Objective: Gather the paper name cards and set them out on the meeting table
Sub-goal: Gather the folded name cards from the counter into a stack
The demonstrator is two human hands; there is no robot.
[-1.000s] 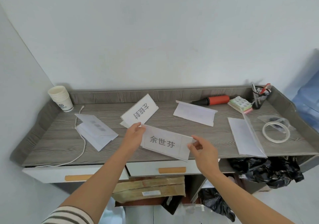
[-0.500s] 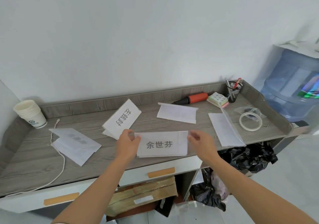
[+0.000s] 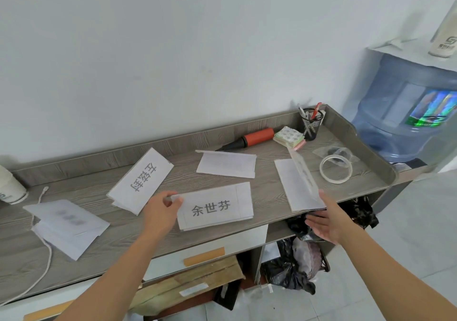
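Observation:
My left hand pinches the left end of a white paper name card with three printed characters, held just above the grey wooden desk. My right hand is off the card, fingers spread and relaxed, beside the near corner of a folded name card at the desk's right. Three more folded cards lie on the desk: one with printed characters at centre left, a blank-side one at the back, and one at the left.
A tape roll, pen holder, sticky notes and an orange pump sit at the back right. Paper cups and a white cord are at the left. A water bottle stands right of the desk; black bags lie underneath.
My right hand has let go of the printed card's right end and moved right, to the folded card. The left hand still holds the card. The view has swung right.

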